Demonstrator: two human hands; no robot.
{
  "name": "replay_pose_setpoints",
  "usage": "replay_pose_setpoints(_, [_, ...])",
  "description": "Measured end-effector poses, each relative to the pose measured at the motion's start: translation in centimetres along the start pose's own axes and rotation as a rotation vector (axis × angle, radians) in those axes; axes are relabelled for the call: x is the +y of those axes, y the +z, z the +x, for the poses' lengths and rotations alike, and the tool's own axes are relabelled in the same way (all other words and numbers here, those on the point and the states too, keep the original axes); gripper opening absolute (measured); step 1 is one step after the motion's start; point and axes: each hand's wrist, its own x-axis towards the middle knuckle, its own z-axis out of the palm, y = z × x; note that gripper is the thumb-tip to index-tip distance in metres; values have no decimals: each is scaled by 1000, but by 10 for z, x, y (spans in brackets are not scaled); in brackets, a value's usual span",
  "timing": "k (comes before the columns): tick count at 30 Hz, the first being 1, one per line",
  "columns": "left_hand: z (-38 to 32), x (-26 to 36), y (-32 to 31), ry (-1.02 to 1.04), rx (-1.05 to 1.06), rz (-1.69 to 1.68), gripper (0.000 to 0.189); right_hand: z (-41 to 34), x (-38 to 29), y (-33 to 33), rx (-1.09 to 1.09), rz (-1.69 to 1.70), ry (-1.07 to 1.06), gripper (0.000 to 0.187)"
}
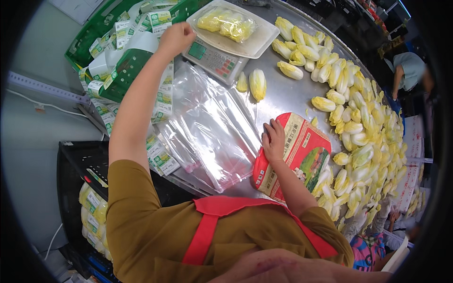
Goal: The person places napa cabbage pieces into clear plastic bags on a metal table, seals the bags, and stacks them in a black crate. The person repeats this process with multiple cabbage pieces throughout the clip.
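Note:
My left hand [178, 38] is raised with curled fingers, between a roll of printed labels [161, 22] and the white tray [260, 44] of a digital scale [216, 63]. Whether anything is pinched in it is hidden. On the scale tray lies a clear bag of small yellow-white napa cabbages [228, 23]. My right hand [274, 139] rests, fingers spread, on a red and cream printed package [300, 141]. Between my arms lies a stack of clear plastic bags [212, 131]. One loose cabbage [257, 85] and a cabbage leaf [242, 83] sit beside the scale.
A large heap of small napa cabbages [361, 131] covers the right of the steel table [283, 90]. Green crates [79, 46] with label strips stand at left. Below, a black crate [67, 184] holds bagged cabbages [92, 215]. Another person [408, 70] bends at far right.

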Motion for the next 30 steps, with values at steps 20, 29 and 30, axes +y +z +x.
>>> replay_pose_setpoints(20, [71,56,81,628,-97,562,90,2,-1,-9,25,43,50,34])
replay_pose_setpoints(29, [103,26,84,718,-39,148,74,2,0,-12,-2,41,51,33])
replay_pose_setpoints(30, [103,32,80,655,8,116,67,2,0,-11,1,42,62,33])
